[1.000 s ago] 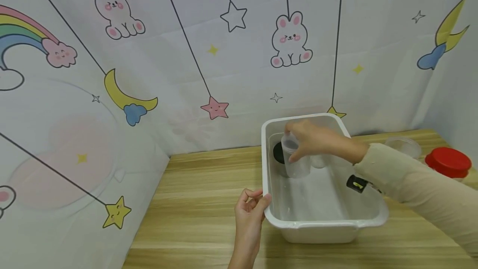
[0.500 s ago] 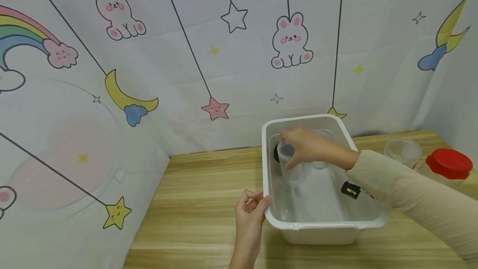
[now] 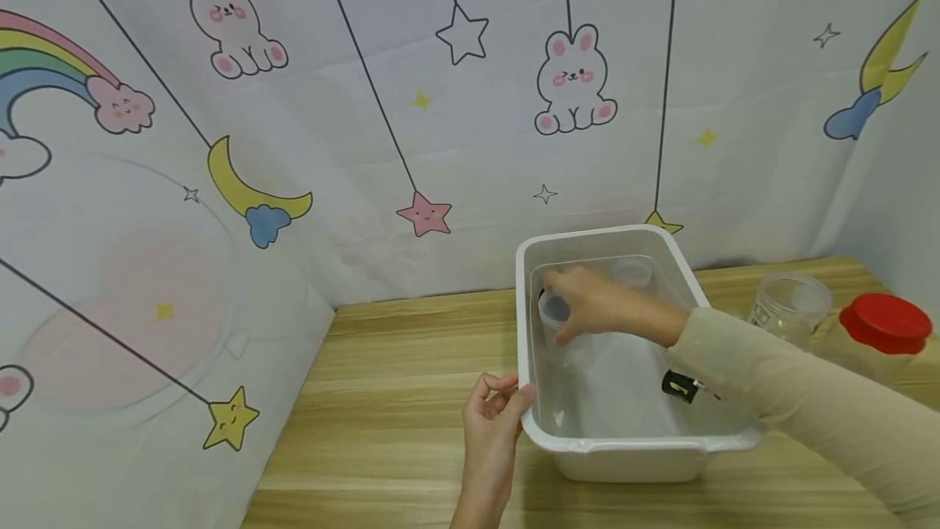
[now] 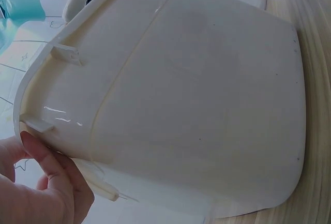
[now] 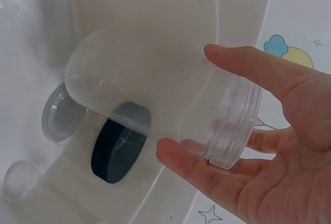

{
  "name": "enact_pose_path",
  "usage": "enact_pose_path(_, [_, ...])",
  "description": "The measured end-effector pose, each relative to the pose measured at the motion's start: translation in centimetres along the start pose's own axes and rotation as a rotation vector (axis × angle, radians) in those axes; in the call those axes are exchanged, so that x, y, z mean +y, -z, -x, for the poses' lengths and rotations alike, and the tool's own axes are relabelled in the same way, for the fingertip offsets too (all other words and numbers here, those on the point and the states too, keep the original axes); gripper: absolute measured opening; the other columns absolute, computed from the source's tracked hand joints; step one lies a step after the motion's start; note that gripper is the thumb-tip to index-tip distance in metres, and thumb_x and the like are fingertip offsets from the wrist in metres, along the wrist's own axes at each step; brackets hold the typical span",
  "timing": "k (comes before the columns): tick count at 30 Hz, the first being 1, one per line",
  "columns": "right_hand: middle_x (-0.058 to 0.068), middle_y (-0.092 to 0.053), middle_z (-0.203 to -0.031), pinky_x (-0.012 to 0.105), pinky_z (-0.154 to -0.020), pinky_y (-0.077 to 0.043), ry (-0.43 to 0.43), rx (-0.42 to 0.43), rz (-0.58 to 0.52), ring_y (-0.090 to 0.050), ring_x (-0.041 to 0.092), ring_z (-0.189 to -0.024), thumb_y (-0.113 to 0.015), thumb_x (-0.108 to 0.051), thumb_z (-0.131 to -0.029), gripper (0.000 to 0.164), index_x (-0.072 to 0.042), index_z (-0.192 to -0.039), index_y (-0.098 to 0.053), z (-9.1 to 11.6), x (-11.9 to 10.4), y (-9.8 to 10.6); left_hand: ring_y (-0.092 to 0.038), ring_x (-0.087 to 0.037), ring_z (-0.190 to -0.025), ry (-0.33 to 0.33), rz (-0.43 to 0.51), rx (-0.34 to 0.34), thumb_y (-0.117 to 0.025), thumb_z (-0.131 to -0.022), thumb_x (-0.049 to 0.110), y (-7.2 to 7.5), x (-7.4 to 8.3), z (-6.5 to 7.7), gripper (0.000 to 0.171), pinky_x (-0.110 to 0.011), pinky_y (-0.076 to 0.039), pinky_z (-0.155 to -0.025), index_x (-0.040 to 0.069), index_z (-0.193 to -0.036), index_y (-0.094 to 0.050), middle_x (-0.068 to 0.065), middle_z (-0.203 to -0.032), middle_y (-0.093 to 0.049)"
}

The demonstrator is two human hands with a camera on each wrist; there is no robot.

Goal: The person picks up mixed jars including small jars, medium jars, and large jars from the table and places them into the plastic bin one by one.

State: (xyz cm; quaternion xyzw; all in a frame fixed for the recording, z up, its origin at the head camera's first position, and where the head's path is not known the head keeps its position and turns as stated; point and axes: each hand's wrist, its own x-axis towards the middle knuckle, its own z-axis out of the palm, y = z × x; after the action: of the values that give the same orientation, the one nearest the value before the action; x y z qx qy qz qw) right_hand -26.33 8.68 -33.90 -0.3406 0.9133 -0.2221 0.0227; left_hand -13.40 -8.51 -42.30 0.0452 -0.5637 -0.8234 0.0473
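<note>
My left hand (image 3: 490,427) pinches the left rim of a white plastic basin (image 3: 523,333), thumb on top; the left wrist view shows the basin's outer wall and those fingers at its edge. Inside the basin my right hand (image 3: 602,304) grips a clear plastic jar (image 5: 139,84) by its threaded, lidless mouth, thumb on one side and fingers on the other. In the head view the jar stands near the left wall. A black lid (image 5: 116,154) lies beyond it in the right wrist view, mostly hidden in the head view. Another clear container (image 3: 633,272) is at the basin's back.
Right of the basin stand a clear open jar (image 3: 793,300) and a clear jar with a red lid (image 3: 884,323), partly behind the right sleeve. The wooden table (image 3: 396,382) meets a cartoon-printed cloth (image 3: 367,268) at the back and left.
My right hand has carried the jar left and slightly down toward the basin's left wall, covering most of the black lid. The left hand keeps its place on the rim.
</note>
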Motion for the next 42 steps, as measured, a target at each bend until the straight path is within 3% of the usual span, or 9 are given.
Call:
enact_pose_path(15, [0.015, -0.063, -0.095, 0.041, -0.071, -0.051, -0.044, -0.017, 0.020, -0.058, 0.026, -0.083, -0.092, -0.016, -0.064, 0.056, -0.001, -0.104, -0.056, -0.4, 0.2, -1.9, -0.065, -0.022, -0.092, -0.006, -0.015, -0.007, -0.070, -0.087, -0.001, 0.1, 0.0, 0.1, 0.023, -0.036, -0.057, -0.082, -0.008, -0.101, -0.053, -0.013, -0.096, -0.066])
enact_pose_path(28, [0.011, -0.059, -0.092, 0.041, -0.073, -0.051, -0.042, -0.022, 0.031, -0.056, 0.025, -0.085, -0.093, -0.017, -0.065, 0.058, -0.001, -0.105, -0.055, -0.6, 0.9, -3.2, -0.066, -0.023, -0.091, -0.001, -0.018, -0.002, -0.070, -0.087, 0.000, 0.1, 0.0, 0.0, 0.023, -0.032, -0.058, -0.077, -0.007, -0.101, -0.054, -0.010, -0.092, -0.066])
enact_pose_path(42, [0.013, -0.058, -0.096, 0.043, -0.076, -0.051, -0.078, -0.057, 0.018, -0.056, 0.028, -0.089, -0.093, -0.018, -0.066, 0.061, 0.002, -0.110, -0.055, -0.5, 0.6, -3.4, -0.064, -0.016, -0.086, 0.003, -0.007, 0.008, -0.071, -0.086, -0.001, 0.0, 0.0, 0.0, 0.022, -0.028, -0.056, -0.075, -0.005, -0.099, -0.054, -0.009, -0.092, -0.065])
